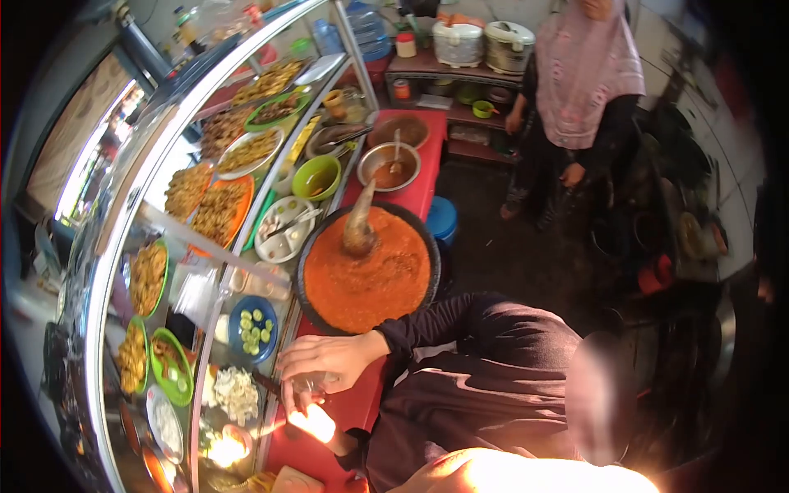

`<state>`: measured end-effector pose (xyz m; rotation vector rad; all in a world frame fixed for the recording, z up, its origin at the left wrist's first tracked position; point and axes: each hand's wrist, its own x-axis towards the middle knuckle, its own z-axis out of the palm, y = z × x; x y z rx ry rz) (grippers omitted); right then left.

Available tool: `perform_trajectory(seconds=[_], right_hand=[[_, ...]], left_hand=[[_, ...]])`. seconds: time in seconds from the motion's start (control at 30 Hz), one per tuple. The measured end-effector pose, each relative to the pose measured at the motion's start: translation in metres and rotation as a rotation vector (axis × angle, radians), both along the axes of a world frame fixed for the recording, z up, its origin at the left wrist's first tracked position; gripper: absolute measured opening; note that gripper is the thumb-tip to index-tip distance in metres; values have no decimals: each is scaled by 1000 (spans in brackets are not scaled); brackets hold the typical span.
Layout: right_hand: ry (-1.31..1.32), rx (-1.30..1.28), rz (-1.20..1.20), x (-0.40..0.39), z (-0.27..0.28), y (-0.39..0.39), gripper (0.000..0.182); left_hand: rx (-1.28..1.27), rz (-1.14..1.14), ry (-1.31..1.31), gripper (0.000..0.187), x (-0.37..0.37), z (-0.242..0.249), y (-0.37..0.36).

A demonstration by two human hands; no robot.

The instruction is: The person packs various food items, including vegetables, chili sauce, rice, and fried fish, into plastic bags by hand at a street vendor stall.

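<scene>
Now R hand (pixel 333 359) holds 1 clear item (pixel 311 381) — L hand (pixel 316 421), grip unclear — nr 1 mortar (pixel 433 267).

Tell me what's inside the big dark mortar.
The mortar holds orange-red paste, with a pestle resting head-down in it. The paste covers the mortar's floor, so anything beneath, and the underside of the pestle's head, can't be seen.

Your right grip (pixel 335 360) curls over a clear, indistinct item (pixel 311 381), just beside your sunlit left grip (pixel 316 422), at the red table (pixel 355 403); nearby, a pestle (pixel 359 230) rests in a dark mortar (pixel 434 264) of orange-red sauce (pixel 357 287).
</scene>
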<state>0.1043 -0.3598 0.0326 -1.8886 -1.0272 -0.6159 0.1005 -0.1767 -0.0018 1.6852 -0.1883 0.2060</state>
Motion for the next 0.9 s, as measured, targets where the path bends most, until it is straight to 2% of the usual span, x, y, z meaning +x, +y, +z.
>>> perform_trajectory(seconds=[0.03, 0.07, 0.13, 0.17, 0.2, 0.27, 0.3, 0.33, 0.4, 0.5, 0.53, 0.6, 0.67, 0.73, 0.8, 0.83, 0.9], right_hand=[[80, 90, -47, -7, 0, -8, 73], [80, 89, -62, -10, -15, -10, 73], [406, 224, 48, -13, -45, -6, 90], [411, 332, 190, -17, -51, -4, 85], [408, 336, 184, -20, -57, -1, 85], [822, 200, 252, -23, -77, 3, 71], [762, 185, 185, -22, -81, 9, 52], [762, 191, 180, -22, -86, 8, 52], [1086, 264, 400, -24, -90, 6, 34], [1043, 238, 335, -32, -84, -5, 33], [1038, 242, 330, -33, -80, -7, 33], [1249, 426, 495, -35, -74, -11, 41], [1201, 381, 413, -35, -81, -15, 45], [1151, 339, 328, -34, -90, -19, 48], [960, 142, 159, -33, -91, -23, 40], [959, 147, 154, -37, -88, -23, 40], [710, -63, -139, -48, -75, -28, 39]], left_hand=[[-8, -24, 7, 39, 1, 1, -1], [-15, -42, 11, 38, 2, 2, -1], [-29, -69, 14, 35, 4, 3, 0], [-35, -80, 15, 34, 5, 4, 1], [-36, -89, 18, 32, 6, 4, 1], [-45, -103, 22, 30, 8, 5, 3], [-48, -110, 24, 29, 9, 5, 4], [-49, -118, 29, 27, 11, 6, 4], [-47, -142, 39, 25, 13, 7, 5], [-53, -178, 41, 24, 16, 15, 1], [-133, -115, 142, 32, 16, 21, -3], [-290, 14, 346, 55, 17, 29, -9], [-260, -53, 403, 58, 40, 2, 13], [-277, -41, 580, 61, 40, 20, 6], [-261, -38, 613, 62, 40, 29, -3], [-248, -24, 646, 62, 38, 32, -4], [-207, -94, 590, 60, 35, 34, -8]])
